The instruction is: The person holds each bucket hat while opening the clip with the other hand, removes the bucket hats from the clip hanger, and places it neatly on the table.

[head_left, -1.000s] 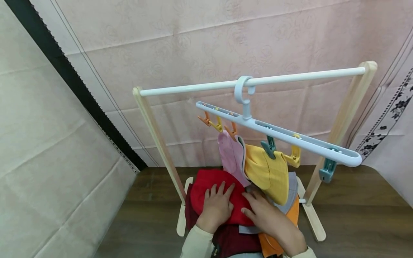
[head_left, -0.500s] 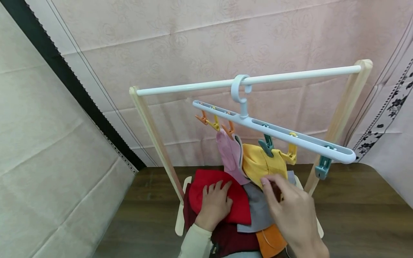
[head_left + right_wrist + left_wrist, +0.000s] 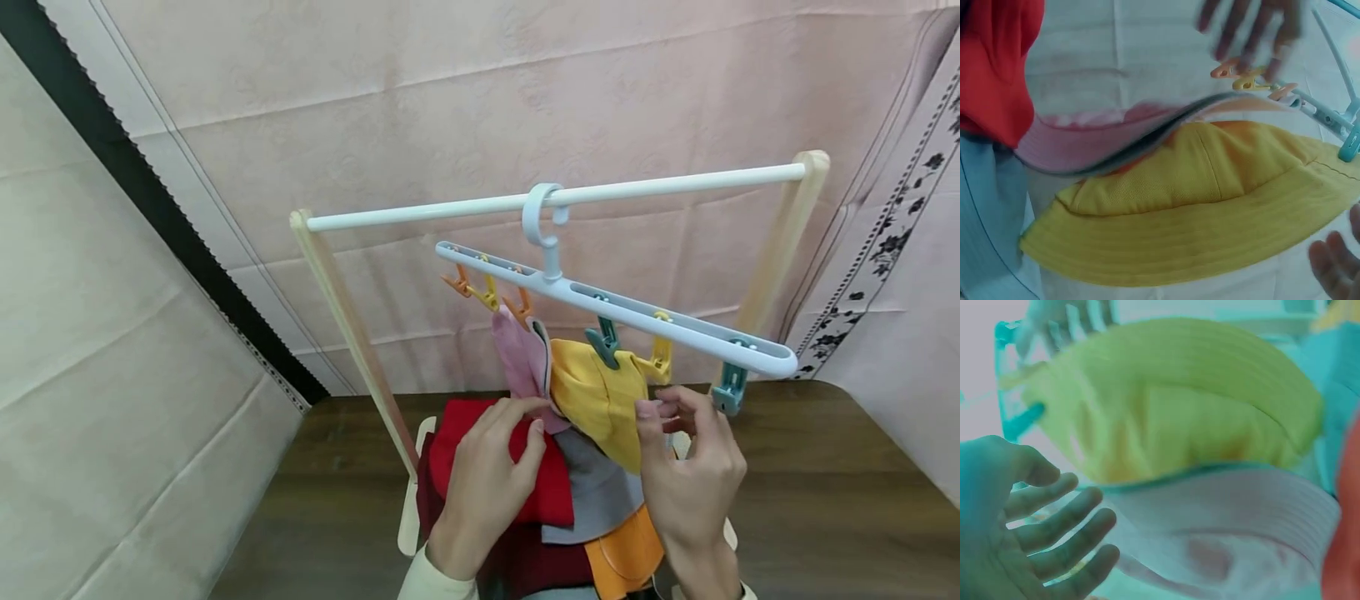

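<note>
A yellow bucket hat (image 3: 596, 392) hangs from a light-blue clip hanger (image 3: 622, 316), with a dark-green clip (image 3: 604, 343) and a yellow clip (image 3: 660, 358) at its upper edge. Behind it hangs a pink hat (image 3: 516, 354) under an orange clip (image 3: 519, 305). My left hand (image 3: 489, 475) is raised over a red hat (image 3: 551, 483), fingers bent loosely and holding nothing. Beside the yellow hat's right edge, my right hand (image 3: 693, 467) has loosely bent fingers; the right wrist view shows its fingers (image 3: 1335, 265) apart from the brim.
The hanger hooks over a white rail (image 3: 420, 208) between wooden posts (image 3: 352, 333). Below lie a grey hat (image 3: 596, 492), an orange piece (image 3: 626, 554) and dark-red cloth (image 3: 551, 562) on the wooden table (image 3: 840, 467). Another dark-green clip (image 3: 729, 387) hangs at the hanger's right end.
My right hand has left the red hat and moved up and right past the yellow hat. My left hand has lifted off the red hat. The head view has shifted slightly.
</note>
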Motion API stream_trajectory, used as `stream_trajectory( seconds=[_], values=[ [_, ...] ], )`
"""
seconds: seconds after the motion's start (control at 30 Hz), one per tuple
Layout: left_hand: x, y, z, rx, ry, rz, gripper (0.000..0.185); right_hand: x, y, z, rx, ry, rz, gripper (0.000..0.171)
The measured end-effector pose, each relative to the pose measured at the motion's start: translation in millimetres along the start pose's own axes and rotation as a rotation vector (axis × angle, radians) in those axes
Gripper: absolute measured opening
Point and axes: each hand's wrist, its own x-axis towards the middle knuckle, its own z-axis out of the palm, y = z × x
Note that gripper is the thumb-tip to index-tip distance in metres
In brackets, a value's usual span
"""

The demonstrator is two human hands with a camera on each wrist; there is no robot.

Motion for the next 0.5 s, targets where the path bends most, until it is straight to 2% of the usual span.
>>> stream_trajectory(
  seconds=[0.1, 0.2, 0.5],
  values=[
    [6.1, 14.7, -0.6, -0.156, -0.013, 0.007, 0.028, 2.2, 4.9, -4.0, 0.018, -0.105, 0.082, 0.026],
    [14.3, 27.0, 3.5, -0.274, -0.029, 0.02, 0.034, 7.5, 8.7, -11.7, 0.009, -0.188, 0.151, 0.028],
    [35.0, 41.5, 2.8, -0.433, 0.034, 0.054, 0.043, -1.1, -2.0, -10.9, -0.005, -0.43, 0.299, 0.04]
  ],
)
